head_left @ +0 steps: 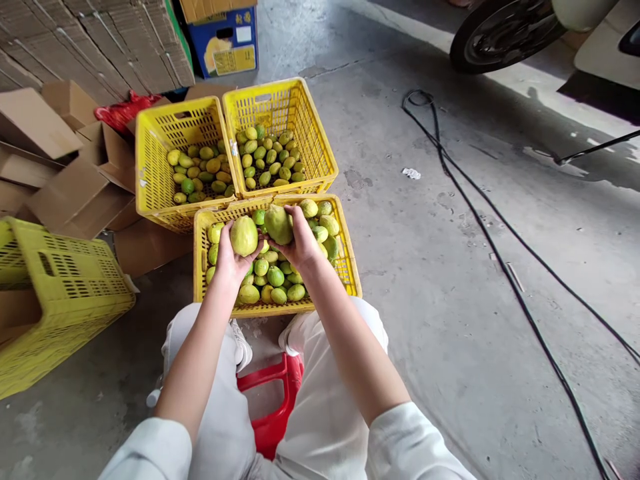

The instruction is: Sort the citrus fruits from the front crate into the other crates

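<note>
Over the near yellow crate (pixel 353 267), both my hands hold fruit that looks like lemons. My left hand (pixel 230 259) is closed round a yellow-green lemon (pixel 244 236). In my right hand (pixel 302 241) sits a darker green lemon (pixel 279 225), with the thumb over its right side. The two lemons are side by side with a small gap between them. Below them, many green and yellowish lemons (pixel 275 276) fill the bottom of the crate, partly hidden by my hands.
Behind stand two more yellow crates, the left one (pixel 150 160) and the right one (pixel 313 133), both holding smaller lemons. Cardboard boxes (pixel 75 193) and a tilted yellow crate (pixel 75 300) lie left. A red stool (pixel 273 427) is beneath me. Black cable (pixel 495 253) crosses the floor at right.
</note>
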A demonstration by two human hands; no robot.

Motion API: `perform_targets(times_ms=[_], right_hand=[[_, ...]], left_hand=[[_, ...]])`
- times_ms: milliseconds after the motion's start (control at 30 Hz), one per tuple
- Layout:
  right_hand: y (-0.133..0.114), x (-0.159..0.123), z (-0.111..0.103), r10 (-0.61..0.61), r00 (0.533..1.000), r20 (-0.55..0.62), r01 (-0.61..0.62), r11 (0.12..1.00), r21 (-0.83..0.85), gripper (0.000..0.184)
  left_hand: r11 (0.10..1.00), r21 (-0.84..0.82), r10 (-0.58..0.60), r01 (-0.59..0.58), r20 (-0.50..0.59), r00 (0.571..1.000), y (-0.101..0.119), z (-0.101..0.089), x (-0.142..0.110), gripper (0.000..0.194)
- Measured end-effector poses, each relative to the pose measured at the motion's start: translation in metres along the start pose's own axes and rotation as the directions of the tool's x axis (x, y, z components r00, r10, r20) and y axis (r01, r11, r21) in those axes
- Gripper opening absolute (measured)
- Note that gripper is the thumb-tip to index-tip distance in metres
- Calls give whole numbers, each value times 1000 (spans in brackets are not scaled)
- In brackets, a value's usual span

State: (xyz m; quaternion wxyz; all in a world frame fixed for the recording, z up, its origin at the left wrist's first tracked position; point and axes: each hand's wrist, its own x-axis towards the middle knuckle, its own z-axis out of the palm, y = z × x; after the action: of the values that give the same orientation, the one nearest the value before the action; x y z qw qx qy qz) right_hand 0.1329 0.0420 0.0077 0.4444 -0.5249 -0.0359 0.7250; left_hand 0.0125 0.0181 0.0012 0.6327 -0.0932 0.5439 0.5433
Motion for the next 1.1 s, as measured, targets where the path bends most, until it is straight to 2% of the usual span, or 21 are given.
perform_targets(times_ms=[133, 267, 400, 500, 633, 767, 967, 1100], right_hand=[[-1, 1, 0, 36, 999, -35, -36, 999, -16, 17], [0, 1, -2, 24, 1000, -18, -24, 999, -26, 19], [4, 2, -5, -91, 994, 60, 94, 994, -57, 17], [4, 1, -5, -93, 993, 75, 99, 992, -80, 12], [-1, -3, -2, -29, 998, 56, 31, 999, -36, 17], [-6, -10, 2, 42, 999, 20, -42, 999, -31, 28], [-5, -8, 3, 3, 1000, -18, -3, 999, 36, 23], [-5, -5, 3, 60, 998, -23, -58, 996, 62, 18]], left_hand=[[999, -28, -19, 18, -26, 999, 0, -1, 3, 33], [1000, -25, 11, -11, 5, 1000, 0, 0, 1, 31], [1000, -2, 28, -28, 16, 999, 0, 2, -2, 19], [998, 1, 65, -65, 19, 998, -2, 2, -1, 7], [997, -3, 82, -82, 42, 996, -4, 0, 1, 22], [997, -1, 79, -79, 38, 996, -3, 0, 1, 11], [998, 36, 57, -58, 44, 997, -1, -1, 4, 39], [999, 39, 23, -25, 48, 999, 0, -2, 5, 38]])
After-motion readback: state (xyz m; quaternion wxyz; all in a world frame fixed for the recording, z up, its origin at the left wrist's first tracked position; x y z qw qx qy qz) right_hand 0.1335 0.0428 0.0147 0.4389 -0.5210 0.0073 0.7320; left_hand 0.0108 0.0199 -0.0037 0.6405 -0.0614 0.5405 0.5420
